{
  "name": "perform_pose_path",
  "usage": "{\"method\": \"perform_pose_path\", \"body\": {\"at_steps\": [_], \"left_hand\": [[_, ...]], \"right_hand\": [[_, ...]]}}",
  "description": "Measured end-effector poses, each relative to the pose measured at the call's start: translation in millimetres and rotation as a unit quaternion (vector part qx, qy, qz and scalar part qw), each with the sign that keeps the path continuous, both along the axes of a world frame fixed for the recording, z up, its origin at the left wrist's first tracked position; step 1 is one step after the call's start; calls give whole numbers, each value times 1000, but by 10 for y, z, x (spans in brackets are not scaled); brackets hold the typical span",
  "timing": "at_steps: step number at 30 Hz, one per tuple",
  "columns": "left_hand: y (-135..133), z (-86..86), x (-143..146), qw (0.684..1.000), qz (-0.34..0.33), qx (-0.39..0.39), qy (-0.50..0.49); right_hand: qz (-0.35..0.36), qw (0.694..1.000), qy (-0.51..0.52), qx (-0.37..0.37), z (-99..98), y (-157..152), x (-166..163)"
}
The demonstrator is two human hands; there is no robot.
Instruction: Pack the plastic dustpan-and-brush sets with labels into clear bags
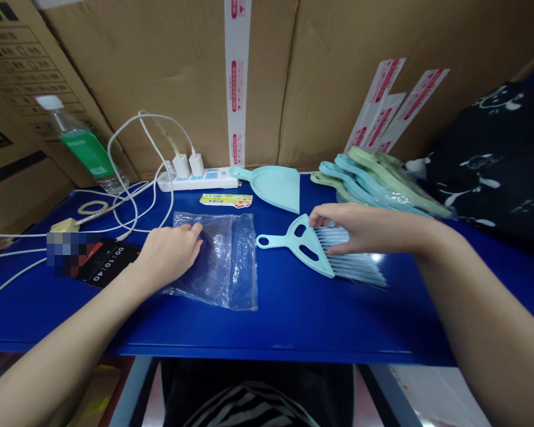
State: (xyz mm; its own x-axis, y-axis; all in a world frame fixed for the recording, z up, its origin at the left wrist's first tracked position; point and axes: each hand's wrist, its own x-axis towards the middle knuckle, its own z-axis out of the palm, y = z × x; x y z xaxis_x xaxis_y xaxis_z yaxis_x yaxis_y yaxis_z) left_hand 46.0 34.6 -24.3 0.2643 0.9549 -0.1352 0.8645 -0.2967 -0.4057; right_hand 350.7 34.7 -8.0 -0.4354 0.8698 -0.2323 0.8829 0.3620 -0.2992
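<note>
A light blue hand brush (309,244) lies flat, its handle pointing left and its pale bristles to the right. My right hand (344,228) is over the bristles beside the brush head, thumb and fingers apart. A clear plastic bag (231,261) lies flat to the left of the brush. On its left part rests my left hand (173,249), fingers curled together against the film. Behind the brush is a light blue dustpan (275,185), its handle to the left. A small yellow-green label card (226,200) sits between the bag and the power strip.
Wrapped blue and green dustpan sets (382,181) are piled at the back right, beside a black printed bag (493,160). A white power strip (200,178) with cables, a bottle (86,145) and a phone (109,263) occupy the left. Cardboard (169,65) walls the blue table's (284,326) back.
</note>
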Motion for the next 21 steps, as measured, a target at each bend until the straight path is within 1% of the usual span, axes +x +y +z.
{"method": "perform_pose_path", "body": {"at_steps": [6, 16, 21], "left_hand": [[-8, 10, 0, 1000, -1, -1, 4], [-4, 0, 3, 1000, 1, -1, 3], [-23, 14, 5, 1000, -5, 0, -3]], "right_hand": [[-8, 1000, -13, 3, 27, 19, -40], [-24, 999, -33, 15, -68, 70, -67], [2, 999, -21, 33, -89, 83, -88]]}}
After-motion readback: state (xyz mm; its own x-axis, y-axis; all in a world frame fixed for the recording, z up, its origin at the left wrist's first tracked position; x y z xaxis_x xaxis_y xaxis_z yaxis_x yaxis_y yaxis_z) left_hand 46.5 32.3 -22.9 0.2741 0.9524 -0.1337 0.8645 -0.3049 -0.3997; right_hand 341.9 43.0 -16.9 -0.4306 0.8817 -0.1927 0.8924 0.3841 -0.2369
